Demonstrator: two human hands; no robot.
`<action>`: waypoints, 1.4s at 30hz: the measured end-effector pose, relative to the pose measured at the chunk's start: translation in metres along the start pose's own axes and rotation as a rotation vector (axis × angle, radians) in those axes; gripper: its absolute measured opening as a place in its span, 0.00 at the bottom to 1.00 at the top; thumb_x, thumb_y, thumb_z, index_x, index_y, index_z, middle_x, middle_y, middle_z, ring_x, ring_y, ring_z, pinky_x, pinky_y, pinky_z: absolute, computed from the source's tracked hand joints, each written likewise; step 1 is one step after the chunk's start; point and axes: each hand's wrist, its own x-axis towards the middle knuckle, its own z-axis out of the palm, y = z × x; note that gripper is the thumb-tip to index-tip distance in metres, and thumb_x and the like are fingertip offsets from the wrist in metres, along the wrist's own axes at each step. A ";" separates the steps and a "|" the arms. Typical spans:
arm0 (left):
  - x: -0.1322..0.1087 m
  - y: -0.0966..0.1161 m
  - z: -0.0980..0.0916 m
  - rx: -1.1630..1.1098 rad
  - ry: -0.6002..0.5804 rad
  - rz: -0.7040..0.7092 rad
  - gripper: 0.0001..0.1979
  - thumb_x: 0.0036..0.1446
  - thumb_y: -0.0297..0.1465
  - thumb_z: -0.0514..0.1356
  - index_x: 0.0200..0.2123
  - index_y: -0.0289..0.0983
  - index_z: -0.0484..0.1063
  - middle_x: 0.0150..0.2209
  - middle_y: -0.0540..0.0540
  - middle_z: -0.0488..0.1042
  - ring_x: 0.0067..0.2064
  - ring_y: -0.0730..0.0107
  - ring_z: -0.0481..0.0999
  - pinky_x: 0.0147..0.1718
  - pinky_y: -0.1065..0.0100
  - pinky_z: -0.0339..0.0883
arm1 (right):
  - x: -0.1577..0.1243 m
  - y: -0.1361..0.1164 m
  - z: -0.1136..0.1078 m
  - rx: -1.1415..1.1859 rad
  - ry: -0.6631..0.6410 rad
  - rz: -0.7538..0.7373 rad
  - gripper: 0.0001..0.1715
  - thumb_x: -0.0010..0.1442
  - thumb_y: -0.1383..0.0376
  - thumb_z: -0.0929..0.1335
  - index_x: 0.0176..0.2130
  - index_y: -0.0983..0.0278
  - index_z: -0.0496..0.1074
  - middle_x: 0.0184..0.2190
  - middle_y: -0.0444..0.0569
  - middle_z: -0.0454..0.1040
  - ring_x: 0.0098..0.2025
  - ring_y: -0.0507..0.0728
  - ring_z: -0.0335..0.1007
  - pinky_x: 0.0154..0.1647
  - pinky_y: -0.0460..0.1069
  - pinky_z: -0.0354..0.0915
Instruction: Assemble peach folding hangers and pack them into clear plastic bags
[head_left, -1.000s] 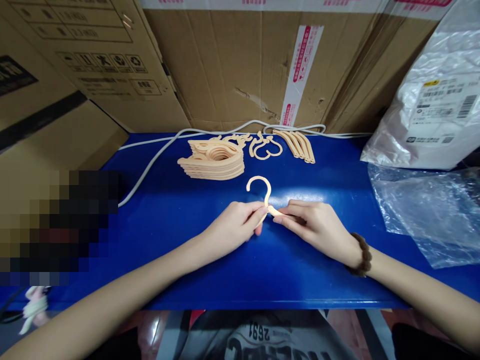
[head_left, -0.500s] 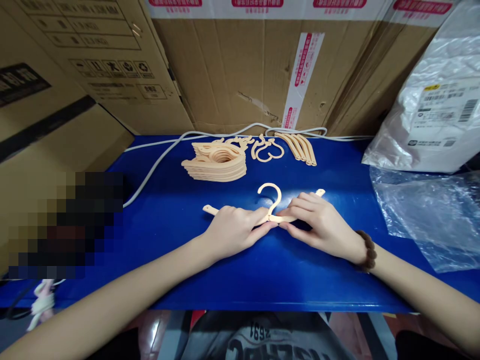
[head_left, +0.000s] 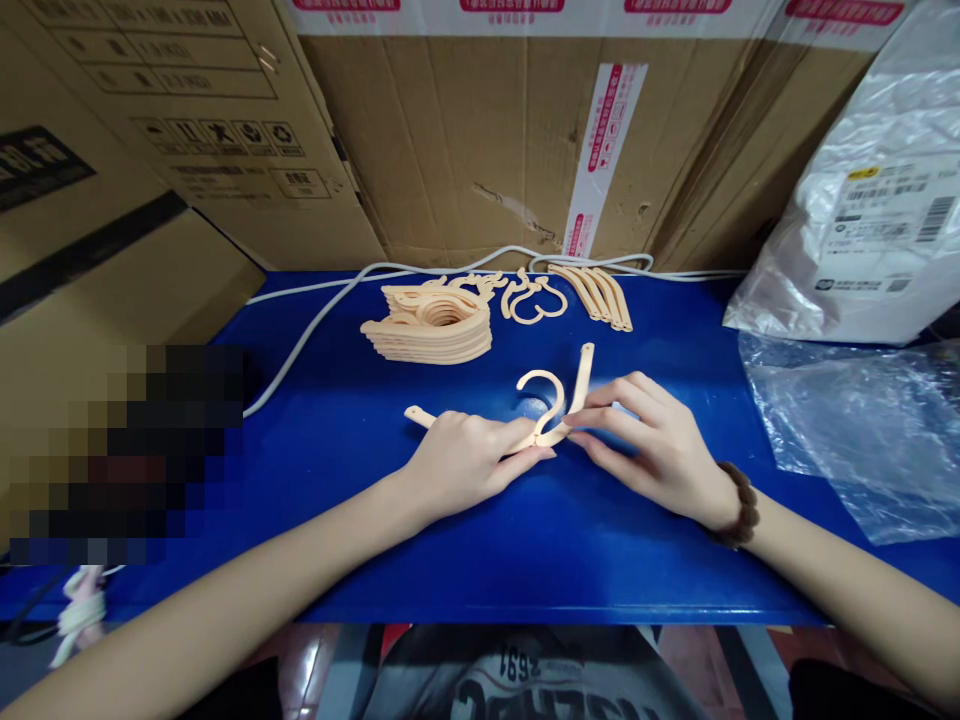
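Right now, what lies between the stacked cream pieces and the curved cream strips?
Cream hooks lie on the blue table between the stacked pieces and the curved strips, as the head view shows.

Brown wristband (head_left: 742, 505), lettered grey top (head_left: 555, 680)

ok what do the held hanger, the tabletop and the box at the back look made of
Hanger: probably plastic, satin; smooth, evenly cream, moulded-looking curves.
Tabletop: glossy blue, reflecting light; perhaps painted or laminated, base unclear.
Box: matte brown cardboard, judging by creases and scuffing.
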 end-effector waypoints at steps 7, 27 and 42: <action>-0.002 -0.002 0.003 -0.033 0.050 0.004 0.19 0.70 0.45 0.54 0.41 0.41 0.81 0.28 0.52 0.82 0.25 0.68 0.79 0.23 0.69 0.47 | -0.005 0.003 0.003 0.032 -0.089 0.083 0.10 0.70 0.65 0.66 0.49 0.64 0.74 0.35 0.47 0.79 0.33 0.54 0.72 0.35 0.50 0.62; -0.006 0.002 0.007 0.088 0.217 0.197 0.16 0.69 0.43 0.55 0.43 0.41 0.80 0.25 0.54 0.81 0.22 0.70 0.79 0.21 0.67 0.57 | -0.001 0.005 0.007 0.098 -0.227 0.070 0.18 0.72 0.60 0.62 0.56 0.63 0.72 0.45 0.52 0.76 0.44 0.57 0.69 0.45 0.52 0.68; 0.002 -0.005 0.000 0.018 0.101 0.278 0.16 0.71 0.38 0.55 0.55 0.39 0.74 0.36 0.50 0.81 0.36 0.70 0.79 0.32 0.69 0.66 | 0.001 0.023 0.000 -0.015 -0.133 0.237 0.06 0.62 0.72 0.64 0.36 0.61 0.65 0.39 0.50 0.70 0.40 0.58 0.63 0.40 0.52 0.63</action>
